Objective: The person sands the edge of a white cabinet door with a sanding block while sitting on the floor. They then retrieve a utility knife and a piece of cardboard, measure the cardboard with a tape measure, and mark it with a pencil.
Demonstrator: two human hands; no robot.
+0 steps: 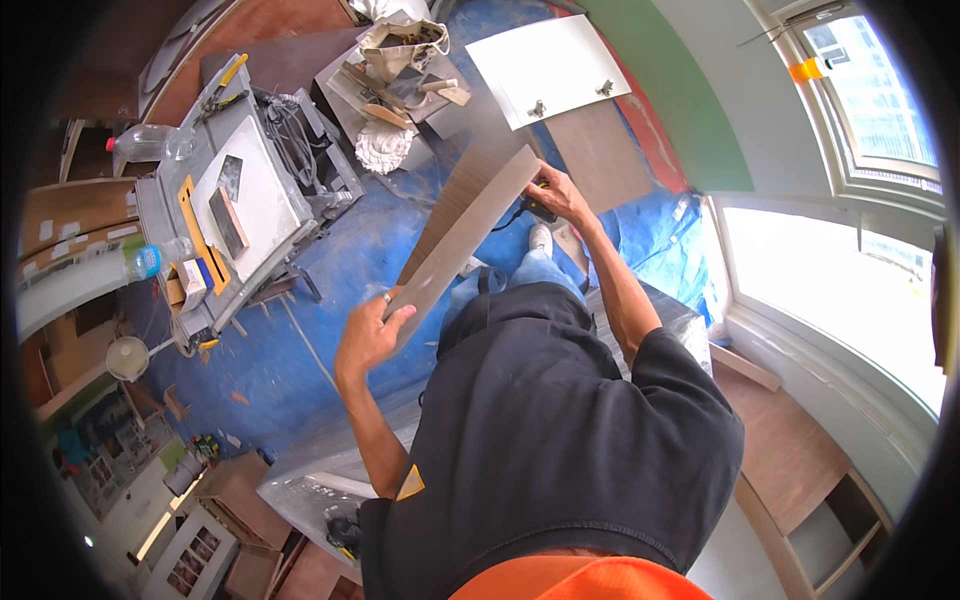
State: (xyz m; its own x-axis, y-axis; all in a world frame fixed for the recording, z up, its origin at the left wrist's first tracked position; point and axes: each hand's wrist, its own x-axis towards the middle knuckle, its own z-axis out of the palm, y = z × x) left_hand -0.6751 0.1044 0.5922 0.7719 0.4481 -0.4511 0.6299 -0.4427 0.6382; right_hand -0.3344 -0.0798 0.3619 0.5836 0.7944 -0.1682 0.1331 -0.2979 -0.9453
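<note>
A long board (469, 232) with a brown wood-grain face (450, 206) and a pale face turned up slants across in front of my body. My left hand (371, 334) grips its near end, the thumb on the pale face. At the far end, my right hand (559, 193) holds the board's corner. Just below the right hand shows a black and yellow tool (541, 210), partly hidden; I cannot tell its kind or whether the hand touches it. Blue floor sheeting (352, 247) lies under the board.
At left stands a worktable (161, 206) bearing a white panel (255, 187), a yellow slotted strip (202, 232) and plastic bottles (154, 142). Ahead are a canvas tool bag (401, 49) and a white door panel (540, 64) with two hinges. A window (825, 277) is at right.
</note>
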